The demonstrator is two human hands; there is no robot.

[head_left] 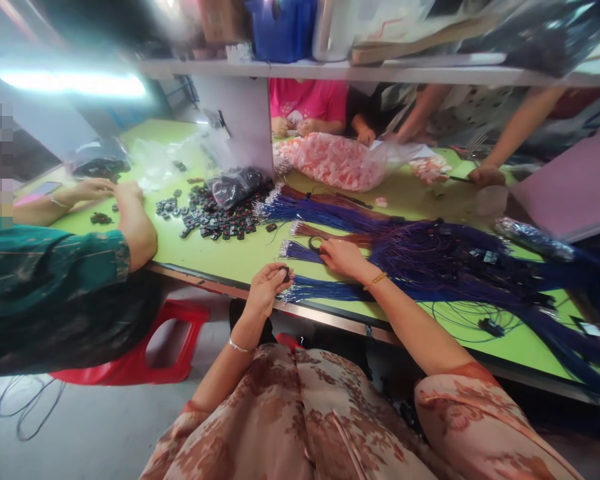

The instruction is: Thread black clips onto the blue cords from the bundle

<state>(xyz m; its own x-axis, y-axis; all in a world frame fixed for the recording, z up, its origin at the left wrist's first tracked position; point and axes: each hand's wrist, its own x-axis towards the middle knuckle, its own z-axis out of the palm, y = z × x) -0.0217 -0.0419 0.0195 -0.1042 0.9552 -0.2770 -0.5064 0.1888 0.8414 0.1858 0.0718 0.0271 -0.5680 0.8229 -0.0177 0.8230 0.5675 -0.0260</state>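
My left hand (264, 288) is closed on a small black part (285, 273) at the table's front edge. To its right, my right hand (343, 258) lies over a bundle of blue wires (300, 252), its fingers curled close to a dark ring-shaped item (315, 243). What its fingertips grip is too small to make out. Brown wires (325, 233) run just behind that hand, and another blue bundle (325, 289) lies in front. The bundles end at the left in pale tips. A pile of small black connectors (217, 215) sits behind my left hand.
A green table (180, 250) stretches across, with a shelf (330, 69) above it. At the left a person in a green sleeve (80, 257) works beside a red stool (190, 340). Other people's hands are across the table, near a bag of pink parts (337, 162).
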